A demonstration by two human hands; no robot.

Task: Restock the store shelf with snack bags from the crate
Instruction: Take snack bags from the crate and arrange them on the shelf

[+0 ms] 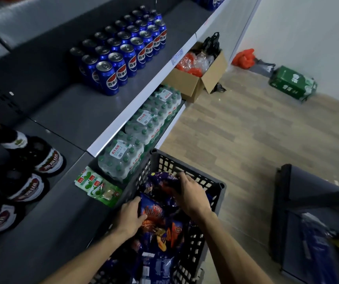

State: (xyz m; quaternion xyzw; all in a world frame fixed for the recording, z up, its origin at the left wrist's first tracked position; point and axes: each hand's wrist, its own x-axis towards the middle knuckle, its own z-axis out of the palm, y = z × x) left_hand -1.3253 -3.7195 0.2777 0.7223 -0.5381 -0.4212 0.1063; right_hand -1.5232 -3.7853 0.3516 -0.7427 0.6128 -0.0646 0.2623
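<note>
Both hands are working inside the crate (pixel 222 186): the left hand (pixel 130 217) is gripping a blue snack bag (pixel 151 211) by its edge. The right hand (pixel 191 193) is clutching another bag (pixel 162 179) near the crate's far wall.

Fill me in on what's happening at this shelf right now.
A person is restocking from a dark plastic crate standing on the floor by the shelf. Both hands are down inside it: the left hand grips a blue snack bag, and the right hand grasps another bag further in. No bag has left the crate yet.
</note>
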